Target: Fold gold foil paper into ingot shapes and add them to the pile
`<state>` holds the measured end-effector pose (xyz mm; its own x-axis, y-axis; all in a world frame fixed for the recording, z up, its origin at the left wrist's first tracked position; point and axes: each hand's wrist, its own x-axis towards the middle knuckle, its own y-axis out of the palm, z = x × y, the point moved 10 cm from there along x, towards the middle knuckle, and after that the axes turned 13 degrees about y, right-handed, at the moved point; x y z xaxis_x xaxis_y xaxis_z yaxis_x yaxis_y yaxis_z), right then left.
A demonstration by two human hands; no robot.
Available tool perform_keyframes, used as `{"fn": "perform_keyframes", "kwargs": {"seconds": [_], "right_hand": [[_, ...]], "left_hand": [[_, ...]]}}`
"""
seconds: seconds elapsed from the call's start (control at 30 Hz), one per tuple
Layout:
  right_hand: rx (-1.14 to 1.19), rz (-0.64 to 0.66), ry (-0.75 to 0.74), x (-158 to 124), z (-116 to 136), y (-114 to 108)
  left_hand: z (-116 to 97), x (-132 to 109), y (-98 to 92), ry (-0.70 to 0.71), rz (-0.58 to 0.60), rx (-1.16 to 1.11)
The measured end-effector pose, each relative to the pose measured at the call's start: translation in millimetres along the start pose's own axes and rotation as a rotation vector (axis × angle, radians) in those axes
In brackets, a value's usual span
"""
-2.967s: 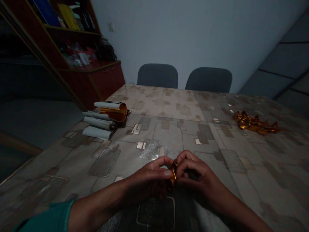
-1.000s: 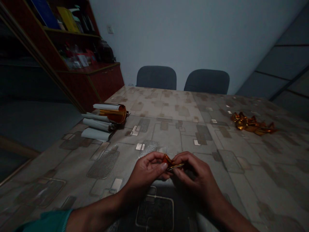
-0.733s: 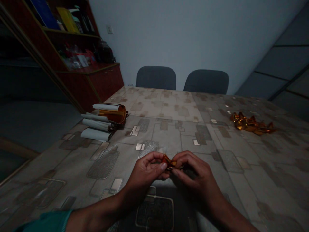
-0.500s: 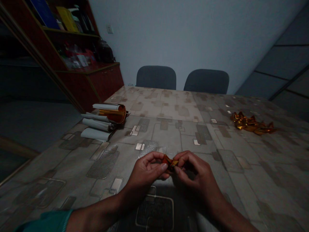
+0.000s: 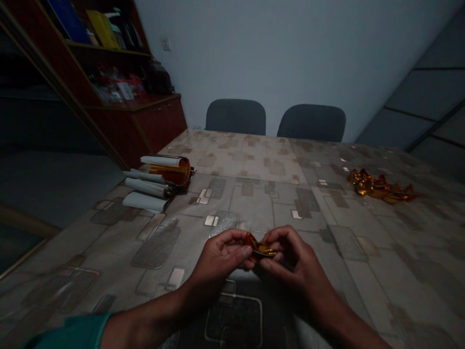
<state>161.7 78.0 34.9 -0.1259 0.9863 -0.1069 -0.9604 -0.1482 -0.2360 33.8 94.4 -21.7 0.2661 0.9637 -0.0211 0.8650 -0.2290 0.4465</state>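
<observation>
1. Fingers first. The left hand (image 5: 221, 254) has its thumb and fingertips (image 5: 247, 251) pinched almost shut on one end of a small gold foil piece (image 5: 259, 248). The right hand (image 5: 294, 261) nips the other end the same way, with barely any gap in either pinch.
2. The foil piece hangs between the two hands, just over the table (image 5: 254, 194) at the person's 6 o'clock edge. I can't tell if it touches the top.
3. Biggest worry imo is that the foil looks thin and crinkly. If the two pinches pull apart or twist unevenly, I'd bet it rips or takes a crease that won't come out.
4. It also looks slick. Ease off either pinch and it could pop out and drop onto that shiny patterned tabletop. The room is really dim, so a small glinty scrap would be a pain to spot.
5. The gloom also hides fine edges, so a misjudged fold seems likely.
6. Further out, a pile of gold foil bits (image 5: 381, 186) sits at 2 o'clock, well apart from the hands. Rolled sheets (image 5: 152, 186) lie at 10 o'clock near the table's left side. They're round and close to the edge, so a table bump might roll them off.
7. Two chairs (image 5: 236, 116) stand at 12 o'clock and a cabinet (image 5: 145, 121) at 11, neither in the way.
</observation>
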Motion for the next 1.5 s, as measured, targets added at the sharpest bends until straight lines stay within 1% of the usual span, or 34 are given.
{"fn": "perform_keyframes", "kwargs": {"seconds": [0.07, 0.17, 0.23, 0.37, 0.47, 0.57, 0.67, 0.77, 0.87, 0.93, 1.13, 1.33, 1.4, 1.5], "right_hand": [[-0.011, -0.025, -0.009, 0, 1, -2], [-0.124, -0.067, -0.114, -1, 11, -1], [-0.165, -0.073, -0.152, -2, 13, 2], [-0.151, -0.093, -0.180, -1, 14, 1], [-0.138, -0.140, -0.209, -3, 19, -4], [-0.147, -0.203, -0.262, -7, 27, -8], [-0.178, -0.255, -0.308, -11, 33, -10], [-0.207, -0.285, -0.317, -13, 35, -9], [-0.230, -0.284, -0.342, -17, 37, -5], [-0.247, -0.275, -0.366, -19, 40, -3], [-0.330, -0.248, -0.488, -27, 54, 4], [-0.356, -0.276, -0.510, -31, 57, 2], [-0.397, -0.282, -0.531, -31, 57, 3], [-0.483, -0.231, -0.549, -30, 55, 13]], "left_hand": [[0, 0, -0.3, -0.001, -0.007, -0.009], [0, -1, 1.3, -0.003, 0.010, -0.009], [0, -2, 1.6, -0.006, 0.015, -0.006], [1, -2, 1.2, -0.015, 0.010, 0.005], [0, -2, -0.9, -0.019, -0.039, -0.033], [6, -6, 0.0, -0.086, -0.077, -0.114], [10, -10, 5.3, -0.150, -0.052, -0.153], [10, -11, 10.5, -0.160, 0.001, -0.145], [11, -13, 17.8, -0.162, 0.089, -0.133], [13, -14, 19.9, -0.165, 0.121, -0.133], [16, -13, 17.5, -0.180, 0.120, -0.156], [16, -12, 19.7, -0.179, 0.154, -0.179], [15, -13, 20.2, -0.181, 0.157, -0.182], [14, -13, 21.1, -0.186, 0.158, -0.186]]}}
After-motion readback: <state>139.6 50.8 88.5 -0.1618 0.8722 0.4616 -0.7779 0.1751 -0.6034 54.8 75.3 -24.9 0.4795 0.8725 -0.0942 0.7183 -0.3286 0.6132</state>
